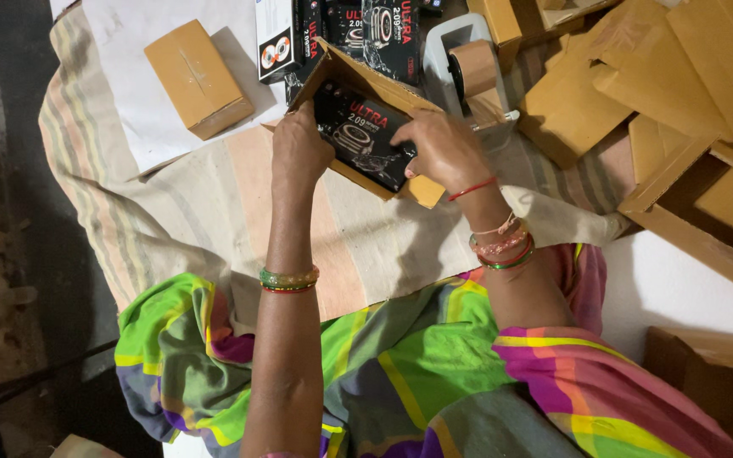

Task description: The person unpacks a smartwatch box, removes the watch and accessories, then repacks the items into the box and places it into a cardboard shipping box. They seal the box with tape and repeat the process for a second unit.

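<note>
My left hand [299, 148] grips the near left side of an open brown cardboard carton [422, 190], fingers curled over its edge. A black printed product box [364, 134] lies inside the carton. My right hand [443, 148] presses on the right end of that black box, fingers bent over it. Both wrists wear bangles. The carton rests tilted on a striped cloth [214, 212] in front of my lap.
A sealed brown box [198, 78] lies on white paper at the upper left. More black product boxes [345, 30] stand behind the carton. A tape dispenser [467, 68] with brown tape sits just beyond my right hand. Flat cardboard cartons [663, 85] are piled at the right.
</note>
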